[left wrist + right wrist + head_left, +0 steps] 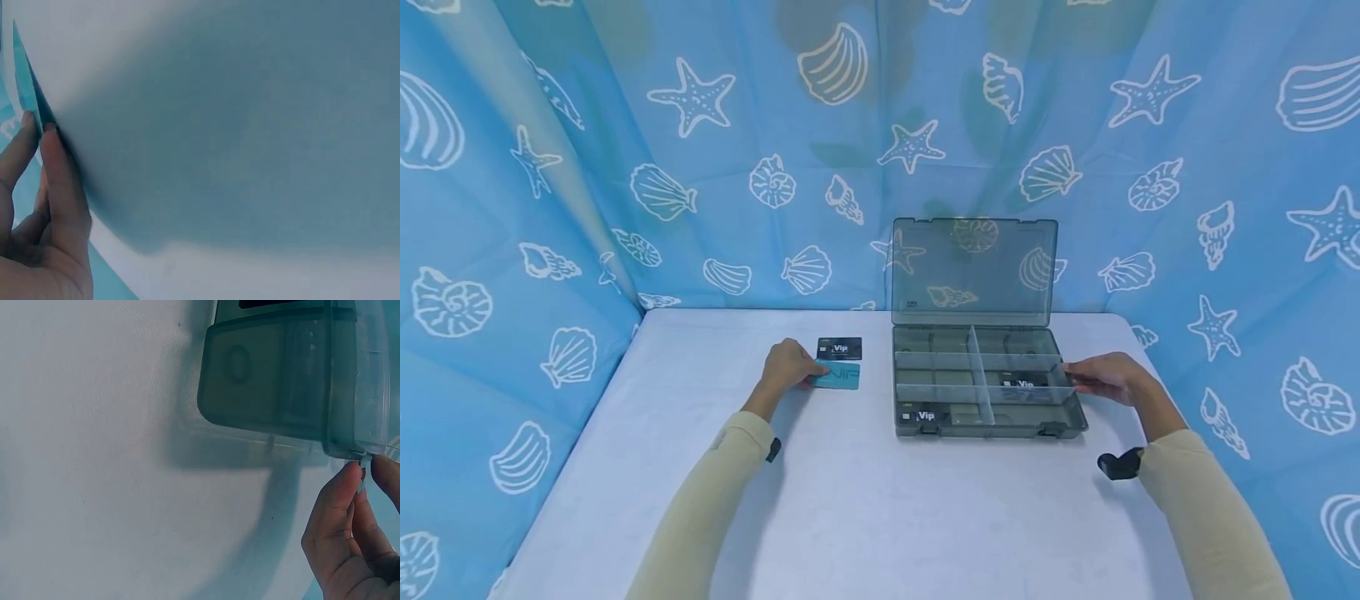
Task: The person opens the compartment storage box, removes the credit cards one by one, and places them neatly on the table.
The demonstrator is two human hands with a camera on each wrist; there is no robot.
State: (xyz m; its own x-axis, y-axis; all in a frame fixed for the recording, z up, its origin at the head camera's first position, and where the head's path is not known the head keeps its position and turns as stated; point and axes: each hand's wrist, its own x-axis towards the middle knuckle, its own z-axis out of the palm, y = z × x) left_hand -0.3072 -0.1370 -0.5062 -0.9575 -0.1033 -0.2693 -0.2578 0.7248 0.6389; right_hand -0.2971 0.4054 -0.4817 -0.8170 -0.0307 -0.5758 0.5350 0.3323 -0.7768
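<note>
Between thumb and fingers, my left hand (787,365) pinches a teal card (841,377) by its left end; in the left wrist view the card (26,81) appears nearly edge-on. Just behind it on the table lies a black "Vip" card (841,348). My right hand (1108,377) pinches the right side wall of a smoky clear compartment box (992,432), whose lid (973,275) stands raised. In the right wrist view thumb and fingertips (353,472) meet at the box's rim. One black card (917,415) sits in the front left compartment, another (1026,381) in the middle right one.
A white cloth covers the table (850,517). Blue curtains (737,150) with white shell and starfish prints hang behind and on both sides. The raised lid stands close in front of the back curtain. Dark wrist mounts (1120,464) show at both sleeves.
</note>
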